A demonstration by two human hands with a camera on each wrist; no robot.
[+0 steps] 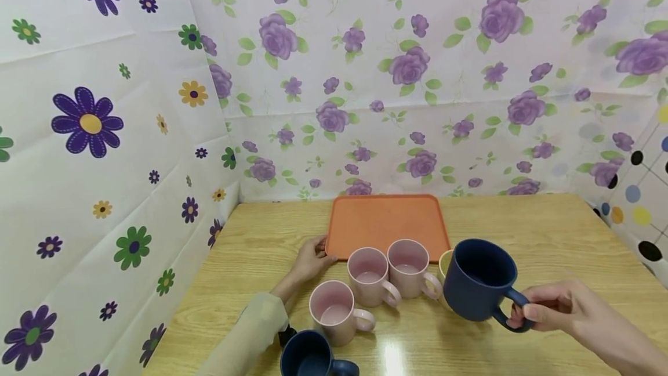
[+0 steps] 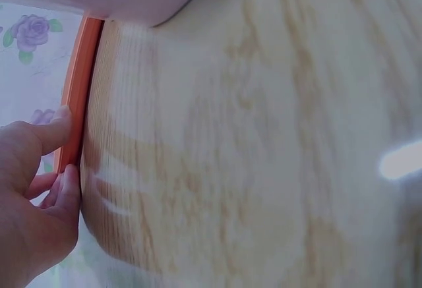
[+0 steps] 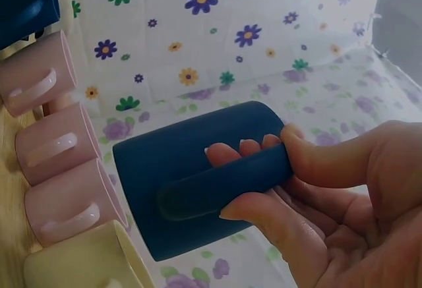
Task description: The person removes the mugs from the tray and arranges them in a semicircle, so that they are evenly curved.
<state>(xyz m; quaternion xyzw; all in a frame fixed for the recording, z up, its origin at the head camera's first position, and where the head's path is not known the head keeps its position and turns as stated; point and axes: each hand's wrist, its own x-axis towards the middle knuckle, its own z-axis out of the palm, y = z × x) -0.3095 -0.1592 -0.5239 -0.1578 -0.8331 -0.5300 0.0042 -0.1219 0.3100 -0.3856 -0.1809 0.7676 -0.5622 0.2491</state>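
Note:
My right hand grips a dark blue mug by its handle, with fingers curled through the loop, as the right wrist view also shows. The mug is raised above the table and partly hides a pale yellow mug. At the near left corner of an orange tray, my left hand pinches the rim between thumb and fingers. Close to the tray's front edge stand two pink mugs, upright with handles to the right.
Another pink mug stands nearer, beside the left forearm. A second dark blue mug is at the bottom edge of the head view, partly cut off. Flowered sheets hang behind and left of the wooden table.

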